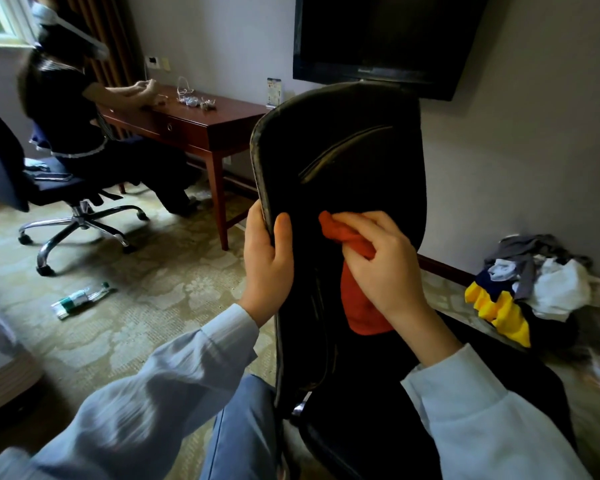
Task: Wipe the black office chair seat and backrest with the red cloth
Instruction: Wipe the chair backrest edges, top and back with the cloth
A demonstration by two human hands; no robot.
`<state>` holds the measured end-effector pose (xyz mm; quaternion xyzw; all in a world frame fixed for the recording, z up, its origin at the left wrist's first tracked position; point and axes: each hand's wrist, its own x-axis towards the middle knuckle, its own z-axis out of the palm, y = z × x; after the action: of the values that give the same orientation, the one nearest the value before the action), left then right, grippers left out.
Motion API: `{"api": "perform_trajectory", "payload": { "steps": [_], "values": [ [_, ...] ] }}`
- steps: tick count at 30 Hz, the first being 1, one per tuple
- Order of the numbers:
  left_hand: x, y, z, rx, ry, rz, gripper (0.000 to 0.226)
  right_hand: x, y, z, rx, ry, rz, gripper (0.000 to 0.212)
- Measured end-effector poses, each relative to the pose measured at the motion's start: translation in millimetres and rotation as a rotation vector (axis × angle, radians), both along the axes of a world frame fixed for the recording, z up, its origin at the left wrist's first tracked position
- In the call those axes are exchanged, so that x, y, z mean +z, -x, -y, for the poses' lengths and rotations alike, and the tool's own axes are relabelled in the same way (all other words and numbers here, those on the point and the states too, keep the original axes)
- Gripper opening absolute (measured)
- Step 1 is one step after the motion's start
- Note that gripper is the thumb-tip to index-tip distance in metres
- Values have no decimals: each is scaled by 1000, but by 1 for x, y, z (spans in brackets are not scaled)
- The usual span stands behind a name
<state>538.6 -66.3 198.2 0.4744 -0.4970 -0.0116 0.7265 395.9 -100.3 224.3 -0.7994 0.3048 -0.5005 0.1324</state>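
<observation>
Red cloth (361, 306) bunched in R grip (378, 265), pressed on backrest (354, 150); L grip (265, 261) clasps backrest edge.

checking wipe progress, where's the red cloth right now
Head view, right of centre: the crumpled red cloth is held in the right hand against the black padded chair backrest, beside the left hand.

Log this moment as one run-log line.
phase: wiping backrest | left hand: grips backrest edge | right hand: holds bunched red cloth against backrest
</observation>
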Motion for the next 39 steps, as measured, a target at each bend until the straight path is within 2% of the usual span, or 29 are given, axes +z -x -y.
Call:
{"api": "perform_trajectory", "payload": {
  "steps": [7, 11, 14, 19, 23, 29, 32, 36, 39],
  "values": [
    [19, -12, -13, -143, -119, -60, 22, 40, -12, 15, -54, -90, 20, 31],
    [65, -27, -6, -104, -104, 8, 31, 54, -20, 27, -87, -117, -26, 35],
    [82, -23, 3, -110, -77, -21, 33, 61, -30, 30, -89, -110, -50, 37],
    [74, -21, 5, -143, -40, -121, 25, 68, -34, 30, -6, -103, -138, 40],
    [74, -19, 7, -135, -16, -124, 23, 70, -31, 29, 44, -94, -167, 34],
    [71, -19, 6, -171, -4, -153, 24, 60, -28, 10, 195, -107, -169, 39],
    [72, -19, 6, -180, 12, -157, 25, 61, -25, 10, 184, -12, -224, 37],
    [71, -17, 6, -213, 9, -203, 27, 62, -27, 21, 26, 258, -298, 39],
    [72, -16, 4, -212, -9, -208, 29, 58, -25, 37, -52, 294, -295, 39]
  ]
}}
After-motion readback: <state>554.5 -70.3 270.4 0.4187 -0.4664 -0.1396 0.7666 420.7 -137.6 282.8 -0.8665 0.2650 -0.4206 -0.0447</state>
